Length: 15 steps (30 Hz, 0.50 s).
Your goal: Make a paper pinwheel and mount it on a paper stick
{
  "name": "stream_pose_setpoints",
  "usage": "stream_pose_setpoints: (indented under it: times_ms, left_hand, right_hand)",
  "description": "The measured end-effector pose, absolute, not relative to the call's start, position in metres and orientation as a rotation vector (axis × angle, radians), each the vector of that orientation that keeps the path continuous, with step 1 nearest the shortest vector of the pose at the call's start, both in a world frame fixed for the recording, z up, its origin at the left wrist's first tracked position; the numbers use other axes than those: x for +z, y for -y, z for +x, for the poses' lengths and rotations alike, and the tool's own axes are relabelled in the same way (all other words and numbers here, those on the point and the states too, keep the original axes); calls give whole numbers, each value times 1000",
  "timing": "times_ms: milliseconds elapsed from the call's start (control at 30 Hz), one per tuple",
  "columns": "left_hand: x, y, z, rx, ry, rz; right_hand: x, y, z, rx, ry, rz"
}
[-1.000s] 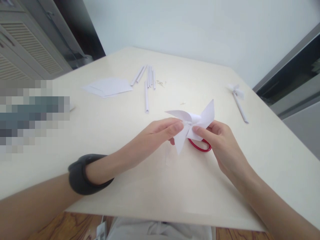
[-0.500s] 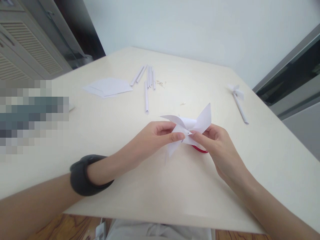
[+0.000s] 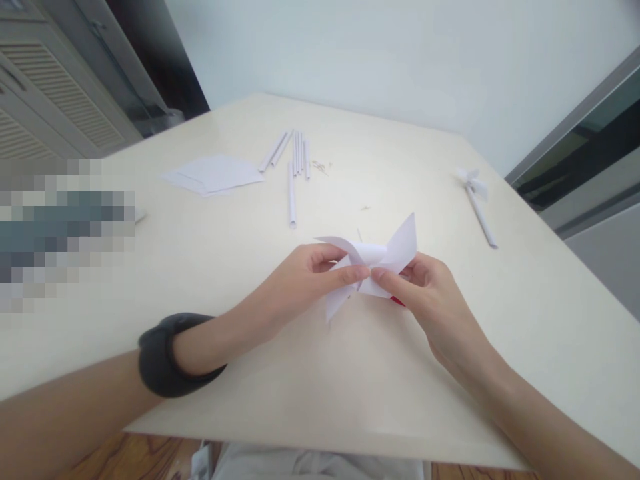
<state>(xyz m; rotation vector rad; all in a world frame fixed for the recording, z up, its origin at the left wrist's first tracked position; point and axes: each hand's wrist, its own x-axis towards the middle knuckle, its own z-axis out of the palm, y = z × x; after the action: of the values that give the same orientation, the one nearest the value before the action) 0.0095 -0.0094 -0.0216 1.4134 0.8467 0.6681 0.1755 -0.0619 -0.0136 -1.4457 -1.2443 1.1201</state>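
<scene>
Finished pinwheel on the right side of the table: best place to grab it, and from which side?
Take the finished pinwheel by its rolled paper stick, near the lower end, coming from above with fingers across the stick. It lies flat on the table with bare surface on both sides, and the folded blades at the far end look easy to crush. The right hand is nearer.

We read this as a home room: pale table in a corner, plain white wall, louvred cabinet doors left, wood floor below, window frame right. Paper sheets suggest crafts.
</scene>
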Motion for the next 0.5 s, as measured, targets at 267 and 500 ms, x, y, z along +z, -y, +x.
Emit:
stream_pose_setpoints:
  times_ms: [267,500]
  left_hand:
    - [-19,11,7,783,-789,1335]
    - [-20,9,5,810,-787,1359]
  right_hand:
    - [-15,61,181,1076,1217,-1417]
    - [-16,58,183,1074,1210,-1418]
